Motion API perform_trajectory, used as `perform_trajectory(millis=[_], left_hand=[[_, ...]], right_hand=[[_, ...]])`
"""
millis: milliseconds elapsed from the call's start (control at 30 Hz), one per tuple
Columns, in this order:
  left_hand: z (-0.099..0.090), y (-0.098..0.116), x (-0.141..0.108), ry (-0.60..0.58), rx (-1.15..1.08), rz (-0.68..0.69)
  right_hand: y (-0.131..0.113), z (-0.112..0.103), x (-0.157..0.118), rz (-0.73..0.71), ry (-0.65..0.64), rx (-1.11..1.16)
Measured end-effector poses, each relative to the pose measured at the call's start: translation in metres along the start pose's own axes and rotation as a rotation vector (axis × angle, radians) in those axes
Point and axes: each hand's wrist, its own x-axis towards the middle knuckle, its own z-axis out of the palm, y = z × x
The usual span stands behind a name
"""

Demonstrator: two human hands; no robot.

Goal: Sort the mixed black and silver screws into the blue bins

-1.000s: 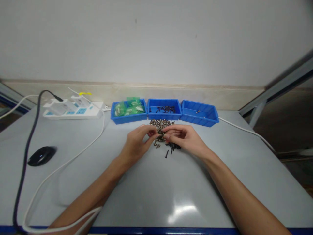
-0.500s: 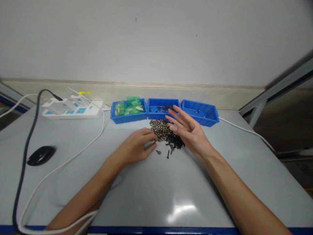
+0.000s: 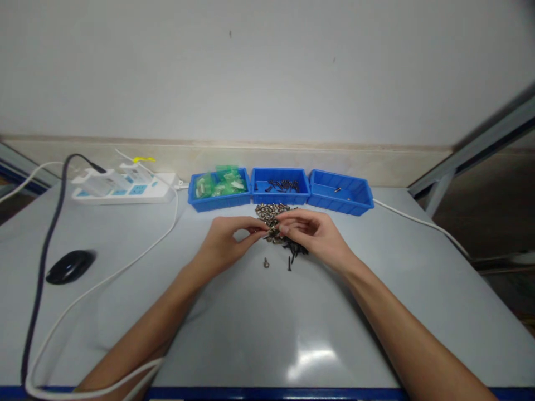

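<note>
Left hand point(image 3: 225, 240): fingers curled, tips pinched narrow at the near edge of the screw pile point(image 3: 278, 223); whether a screw sits in the pinch cannot be told. Right hand point(image 3: 311, 233): palm down over the pile's right side, fingers bent and drawn close, tips meeting the left's; contents hidden.

Pile: mixed silver and black screws on the table point(image 3: 267, 334), just before the middle bin point(image 3: 281, 186). Two strays point(image 3: 266, 262) lie nearer the person.

Step, as judged: picking and sorting screws from the pile. A clean pick calls for a fine fingertip pinch on one piece.

Forearms: both stretched forward, converging at the pile, wrists low.

Also: left bin point(image 3: 219, 190) with green packets, right bin point(image 3: 340, 192), power strip point(image 3: 125, 186), mouse point(image 3: 71, 265).
</note>
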Motion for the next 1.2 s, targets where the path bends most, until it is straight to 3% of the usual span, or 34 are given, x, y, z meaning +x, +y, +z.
perform_trajectory(millis=[233,467,567,733,833,1000,1200], left_hand=[[0.004,0.001,-0.001,0.007,-0.256,-0.120],[0.008,0.004,-0.003,-0.001,-0.231,-0.085],[0.005,0.007,-0.001,-0.032,-0.127,-0.029],[-0.002,0.007,-0.002,-0.393,-0.033,0.095],[0.000,0.003,-0.004,-0.479,-0.005,0.101],[0.005,-0.002,-0.003,-0.457,0.017,0.111],[0.011,0.001,0.000,-0.189,0.018,0.035]], right_hand=[[-0.002,-0.001,-0.002,0.108,-0.131,0.156],[-0.002,0.001,-0.003,0.153,-0.185,0.225],[-0.002,0.002,-0.001,0.163,-0.063,0.273],[0.003,-0.006,0.006,-0.042,0.382,0.270],[0.006,-0.010,0.008,-0.178,0.540,0.229],[0.006,-0.007,0.007,-0.152,0.502,0.161],[0.003,-0.004,0.006,-0.073,0.387,0.114]])
